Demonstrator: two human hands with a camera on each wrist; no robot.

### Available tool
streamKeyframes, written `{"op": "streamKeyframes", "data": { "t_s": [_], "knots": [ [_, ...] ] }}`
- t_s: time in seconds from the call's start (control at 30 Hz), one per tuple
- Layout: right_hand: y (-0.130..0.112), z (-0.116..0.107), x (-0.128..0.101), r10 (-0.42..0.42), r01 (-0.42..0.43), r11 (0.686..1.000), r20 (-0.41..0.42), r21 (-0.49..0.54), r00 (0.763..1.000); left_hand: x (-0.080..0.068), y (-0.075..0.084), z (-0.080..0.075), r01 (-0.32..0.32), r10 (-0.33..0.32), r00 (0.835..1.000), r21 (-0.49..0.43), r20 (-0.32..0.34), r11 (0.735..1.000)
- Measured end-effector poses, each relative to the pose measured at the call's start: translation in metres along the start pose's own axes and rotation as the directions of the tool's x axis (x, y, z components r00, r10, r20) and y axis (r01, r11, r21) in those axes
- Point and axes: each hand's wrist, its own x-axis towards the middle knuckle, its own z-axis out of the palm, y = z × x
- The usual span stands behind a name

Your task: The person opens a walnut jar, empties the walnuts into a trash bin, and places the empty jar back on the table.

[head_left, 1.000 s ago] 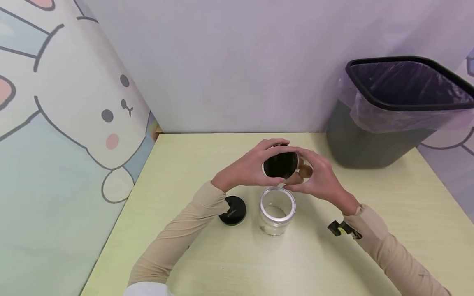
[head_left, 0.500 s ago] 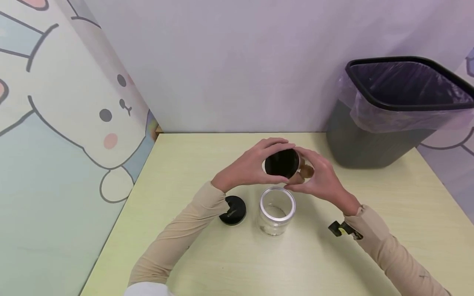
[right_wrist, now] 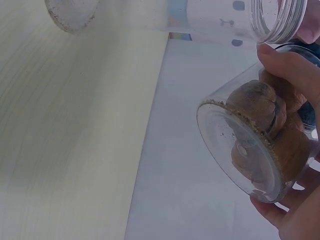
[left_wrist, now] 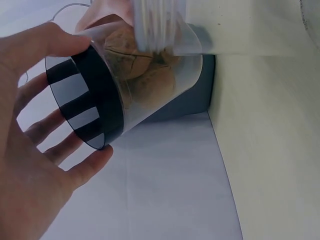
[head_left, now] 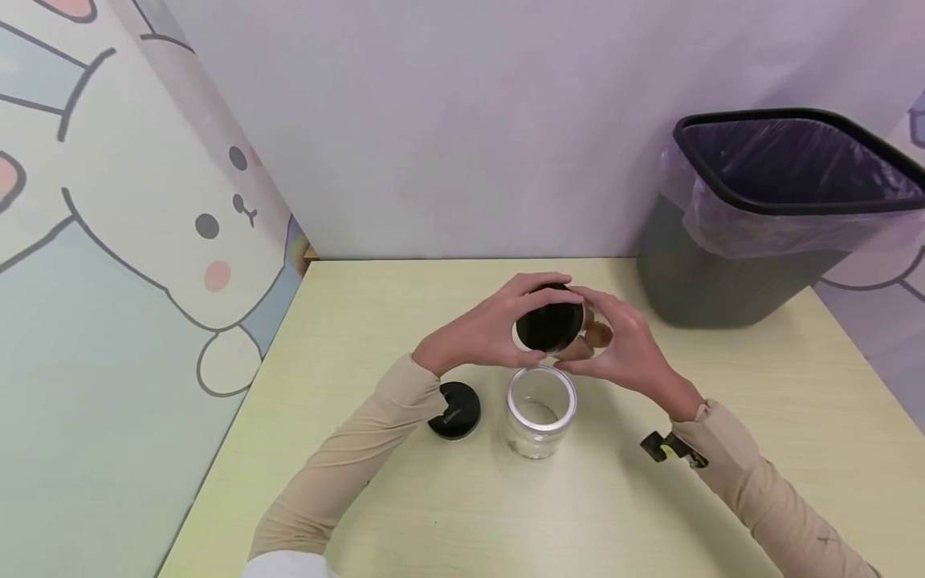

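Note:
A clear jar [head_left: 578, 325] with walnuts [right_wrist: 260, 107] inside is held tilted above the table, its black lid [head_left: 549, 323] facing me. My left hand [head_left: 531, 321] grips the lid [left_wrist: 92, 102] with fingers and thumb curled round its rim. My right hand [head_left: 588, 339] holds the jar's body, fingers wrapped around the glass [right_wrist: 250, 150]. Just below them an empty clear jar [head_left: 540, 409] stands upright and open on the table. Its threaded mouth [right_wrist: 277, 17] lies close to the held jar.
A loose black lid [head_left: 454, 409] lies on the pale green table [head_left: 376, 321], left of the empty jar. A dark bin [head_left: 766, 217] with a plastic liner stands at the back right corner. Walls close off the left and far sides.
My left fingers have curled a little further round the lid's far rim. The jar, the right hand and the things on the table have hardly moved.

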Motion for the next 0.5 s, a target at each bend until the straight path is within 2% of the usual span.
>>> {"op": "streamKeyframes", "data": {
  "t_s": [0.23,0.5],
  "knots": [
    [-0.0005,-0.0007,-0.0014,0.015,-0.015,1.0,-0.001,-0.001,1.0,0.0009,0.0035,0.0023,0.142,-0.141,0.989,0.032,-0.033,0.989],
    [-0.0021,-0.0013,-0.0019,0.018,-0.018,1.0,-0.005,-0.004,1.0,0.0016,0.0062,0.0054,0.228,-0.221,0.971,0.068,-0.088,0.971]
  ]
}}
